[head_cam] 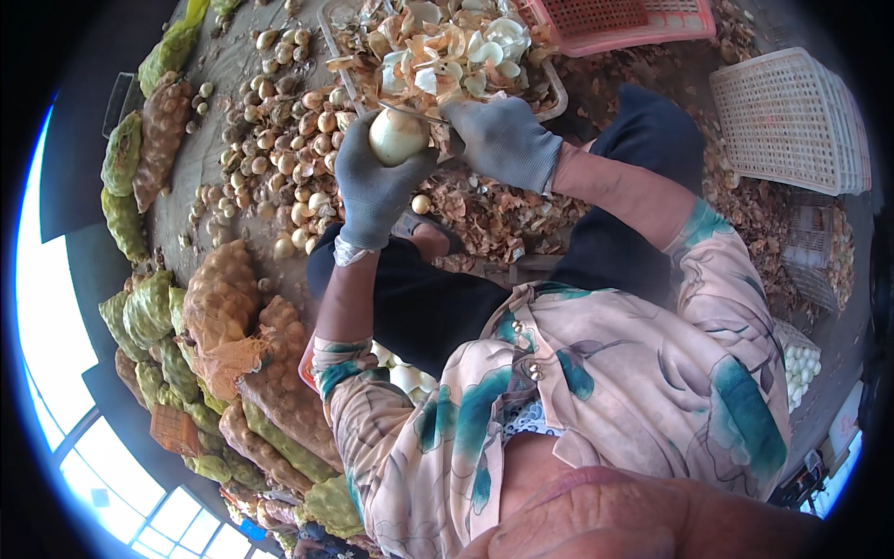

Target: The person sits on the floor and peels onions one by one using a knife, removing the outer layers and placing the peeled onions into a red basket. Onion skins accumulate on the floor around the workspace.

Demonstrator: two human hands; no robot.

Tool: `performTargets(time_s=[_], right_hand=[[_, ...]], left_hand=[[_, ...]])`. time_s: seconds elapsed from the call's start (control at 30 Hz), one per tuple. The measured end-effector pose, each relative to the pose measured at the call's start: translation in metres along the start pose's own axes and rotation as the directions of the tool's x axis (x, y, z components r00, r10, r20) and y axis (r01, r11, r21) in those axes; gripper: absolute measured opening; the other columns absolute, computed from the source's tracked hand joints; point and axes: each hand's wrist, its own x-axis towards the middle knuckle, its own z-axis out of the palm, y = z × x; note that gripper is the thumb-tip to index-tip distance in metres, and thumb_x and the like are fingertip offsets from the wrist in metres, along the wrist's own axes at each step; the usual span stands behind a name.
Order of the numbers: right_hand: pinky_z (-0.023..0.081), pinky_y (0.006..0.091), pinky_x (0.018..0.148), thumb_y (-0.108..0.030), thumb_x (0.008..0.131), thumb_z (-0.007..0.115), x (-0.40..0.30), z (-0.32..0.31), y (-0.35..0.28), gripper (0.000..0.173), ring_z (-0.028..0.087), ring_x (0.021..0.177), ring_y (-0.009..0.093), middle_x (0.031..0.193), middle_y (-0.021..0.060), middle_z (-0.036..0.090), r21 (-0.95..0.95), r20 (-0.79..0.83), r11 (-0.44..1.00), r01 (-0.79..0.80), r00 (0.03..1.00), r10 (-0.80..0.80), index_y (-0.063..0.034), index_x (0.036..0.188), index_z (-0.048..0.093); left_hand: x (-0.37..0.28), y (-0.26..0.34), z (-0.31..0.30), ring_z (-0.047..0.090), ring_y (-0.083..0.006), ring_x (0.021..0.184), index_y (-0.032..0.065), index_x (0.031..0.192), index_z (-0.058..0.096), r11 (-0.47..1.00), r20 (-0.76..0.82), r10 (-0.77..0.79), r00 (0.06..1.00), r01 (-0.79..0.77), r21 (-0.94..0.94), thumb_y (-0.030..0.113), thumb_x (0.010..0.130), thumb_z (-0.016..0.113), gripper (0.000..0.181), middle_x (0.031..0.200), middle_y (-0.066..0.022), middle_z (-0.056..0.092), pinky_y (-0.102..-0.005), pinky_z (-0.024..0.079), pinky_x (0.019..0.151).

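My left hand (380,182), in a grey glove, cups a large pale onion (398,140) that looks mostly peeled. In my right hand (499,140), also gloved, is a knife whose thin blade (413,112) lies across the top of the onion; its handle is hidden in the fist. Just beyond both hands, a metal-rimmed container (561,91) is heaped with onion skins and pale peeled layers (447,56). Below the hands, dry brown onion skins (489,216) cover the floor between my legs, with one small onion (420,204) near my foot.
Loose unpeeled onions (279,154) spread over the floor at left. Full mesh sacks (220,300) pile up at lower left. A red plastic crate (628,35) stands beyond, stacked white crates (782,122) at right. Peeled onions fill a crate (802,363) at far right.
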Motion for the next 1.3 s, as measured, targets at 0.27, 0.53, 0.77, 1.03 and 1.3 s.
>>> performTargets(time_s=[0.27, 0.53, 0.77, 1.03, 1.3], right_hand=[[0.054, 0.0395, 0.056, -0.013, 0.085, 0.063, -0.001, 0.012, 0.016, 0.015, 0.069, 0.063, 0.029, 0.072, 0.0109, 0.066, -0.116, -0.163, 0.985, 0.128, 0.976, -0.146, -0.0039, 0.096, 0.064], [0.054, 0.0426, 0.055, -0.029, 0.094, 0.063, -0.019, 0.012, 0.065, 0.028, 0.07, 0.061, 0.03, 0.071, 0.0163, 0.069, -0.116, 0.223, 0.923, -0.366, 0.896, 0.383, -0.0018, 0.101, 0.064], [0.045, 0.0268, 0.042, -0.061, 0.097, 0.061, 0.003, -0.005, 0.009, 0.057, 0.056, 0.045, 0.011, 0.057, -0.0003, 0.056, 0.615, 0.7, 0.057, -0.786, 0.578, 0.419, -0.0044, 0.094, 0.07], [0.05, 0.0289, 0.051, -0.024, 0.091, 0.068, 0.009, 0.011, 0.041, 0.028, 0.064, 0.054, 0.017, 0.068, 0.0087, 0.068, 0.634, 0.418, 0.426, -0.645, 0.749, 0.514, 0.0013, 0.083, 0.074], [0.054, 0.0296, 0.061, -0.049, 0.105, 0.051, -0.01, 0.03, 0.06, 0.051, 0.066, 0.077, 0.018, 0.098, 0.0128, 0.068, 0.658, 0.752, -0.242, -0.713, 0.632, 0.186, -0.0014, 0.121, 0.061]], left_hand=[[-0.002, -0.01, 0.002, 0.067, -0.0132, 0.089, 0.0007, 0.116, 0.064, 0.997, -0.022, 0.077, 0.997, -0.077, 0.032, 0.014, 0.068, 0.088, 0.055, 0.105, -0.0081, 0.069, -0.0298, 0.057, 0.08], [-0.006, -0.021, -0.021, 0.07, -0.0135, 0.09, -0.0024, 0.122, 0.063, 0.972, -0.021, -0.141, 0.99, 0.134, -0.195, 0.008, 0.071, 0.088, 0.057, 0.103, -0.0071, 0.071, -0.028, 0.06, 0.081], [0.0, -0.015, 0.005, 0.071, -0.0162, 0.094, 0.0, 0.125, 0.064, 0.998, 0.039, 0.055, 0.998, -0.054, -0.021, 0.014, 0.066, 0.092, 0.067, 0.107, -0.009, 0.072, -0.0309, 0.06, 0.083], [-0.002, 0.007, 0.019, 0.069, -0.0269, 0.106, 0.0038, 0.125, 0.063, 0.877, 0.054, 0.445, 0.894, -0.447, 0.175, 0.007, 0.064, 0.089, 0.067, 0.12, -0.015, 0.067, -0.0377, 0.056, 0.092], [0.011, 0.009, 0.029, 0.067, -0.0235, 0.112, 0.0035, 0.13, 0.064, 0.895, -0.073, 0.316, 0.946, -0.322, -0.309, 0.019, 0.063, 0.096, 0.077, 0.123, -0.0119, 0.068, -0.0379, 0.056, 0.097]])
